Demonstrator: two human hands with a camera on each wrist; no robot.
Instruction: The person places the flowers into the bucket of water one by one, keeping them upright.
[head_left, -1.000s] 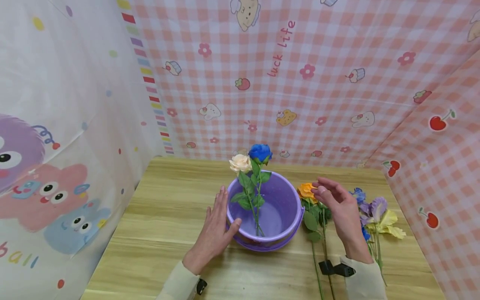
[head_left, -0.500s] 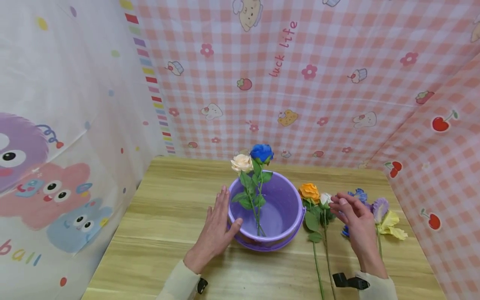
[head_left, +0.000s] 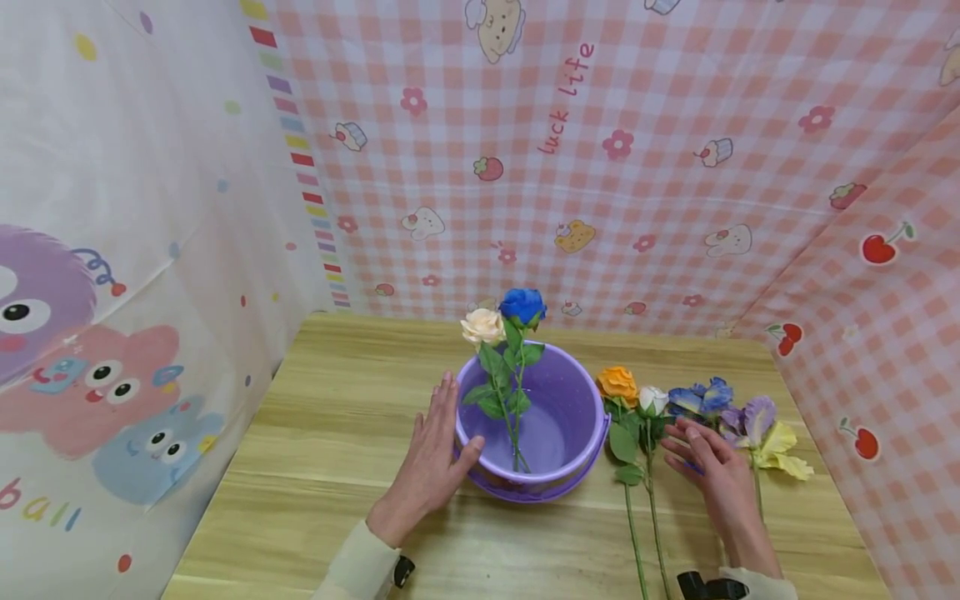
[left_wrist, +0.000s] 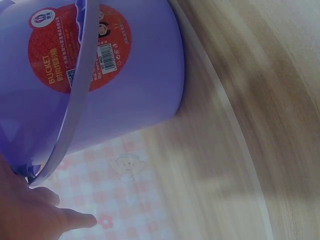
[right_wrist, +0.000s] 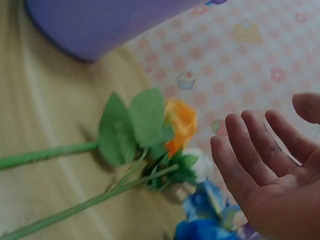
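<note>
Head view showed the left hand [head_left: 423, 467], fingers straight, against the purple bucket [head_left: 567, 392] at its right, a cream rose [head_left: 483, 327] and a blue rose [head_left: 523, 307] standing inside. The right hand [head_left: 718, 477], relaxed, grasped nothing near a blue flower [head_left: 701, 397], contact being hard to tell; an orange rose [head_left: 618, 386] and a white rose [head_left: 653, 401] lay leftward.

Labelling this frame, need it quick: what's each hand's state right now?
Left hand: open, against the bucket.
Right hand: open, holding nothing, near the blue flowers.
</note>
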